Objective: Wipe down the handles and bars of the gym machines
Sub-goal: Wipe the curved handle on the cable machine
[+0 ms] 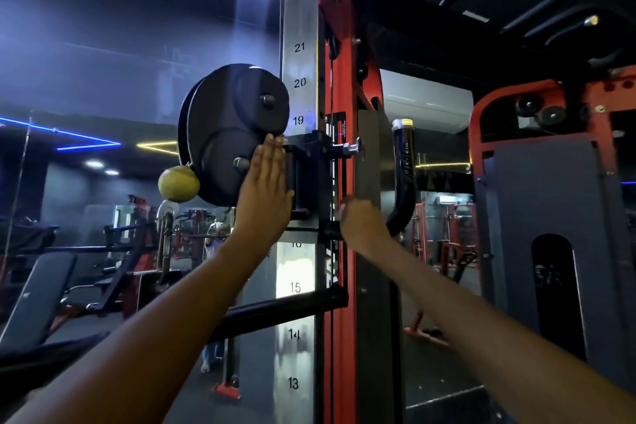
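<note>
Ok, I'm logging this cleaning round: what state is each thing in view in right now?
left hand: open, flat against the pulley carriage
right hand: fingers curled at the carriage's lower edge; grip unclear
pulley carriage: sits between marks 19 and 15
yellow ball: hangs under the pulley wheel
black handle: untouched

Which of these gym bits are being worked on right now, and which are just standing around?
In hand:
left hand, flat against the pulley carriage
right hand, at the carriage's lower edge
curved black handle

Just there:
numbered column
yellow ball
bench
</note>
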A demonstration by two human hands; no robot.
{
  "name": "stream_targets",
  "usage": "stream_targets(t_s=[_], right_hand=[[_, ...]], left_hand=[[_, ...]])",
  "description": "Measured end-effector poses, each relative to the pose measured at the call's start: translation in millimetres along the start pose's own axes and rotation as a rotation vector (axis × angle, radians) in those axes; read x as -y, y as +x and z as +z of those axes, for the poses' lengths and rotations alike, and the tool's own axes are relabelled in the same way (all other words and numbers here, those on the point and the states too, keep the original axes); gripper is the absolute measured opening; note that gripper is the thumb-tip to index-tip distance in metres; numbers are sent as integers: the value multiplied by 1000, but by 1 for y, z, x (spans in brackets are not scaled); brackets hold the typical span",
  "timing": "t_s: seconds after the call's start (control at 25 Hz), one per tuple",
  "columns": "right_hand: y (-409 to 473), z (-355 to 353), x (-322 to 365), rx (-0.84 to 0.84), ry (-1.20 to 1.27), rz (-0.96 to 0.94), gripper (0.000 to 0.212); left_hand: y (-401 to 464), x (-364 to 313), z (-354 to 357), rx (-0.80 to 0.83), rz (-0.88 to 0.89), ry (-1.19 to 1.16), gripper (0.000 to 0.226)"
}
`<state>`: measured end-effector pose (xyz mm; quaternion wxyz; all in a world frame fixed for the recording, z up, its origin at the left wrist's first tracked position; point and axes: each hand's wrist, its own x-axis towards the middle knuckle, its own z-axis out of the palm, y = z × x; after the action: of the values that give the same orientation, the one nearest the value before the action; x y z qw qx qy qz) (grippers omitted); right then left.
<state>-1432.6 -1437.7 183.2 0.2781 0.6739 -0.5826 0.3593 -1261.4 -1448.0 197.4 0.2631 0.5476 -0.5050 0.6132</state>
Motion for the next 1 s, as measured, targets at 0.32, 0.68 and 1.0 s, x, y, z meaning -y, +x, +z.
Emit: stream_targets(t_s=[0.32,0.68,1.0], right_hand=[[-38,10,-27,-88,-370,-453,53],[-9,29,-7,-196,-295,-371,44],[-67,-5,-76,-325,-507,-588,45]], left_hand=[[-7,7,10,-83,60,11,70],[-13,9,17,-120,56,-122,71],[-17,9,24,-148,2,-231,71]])
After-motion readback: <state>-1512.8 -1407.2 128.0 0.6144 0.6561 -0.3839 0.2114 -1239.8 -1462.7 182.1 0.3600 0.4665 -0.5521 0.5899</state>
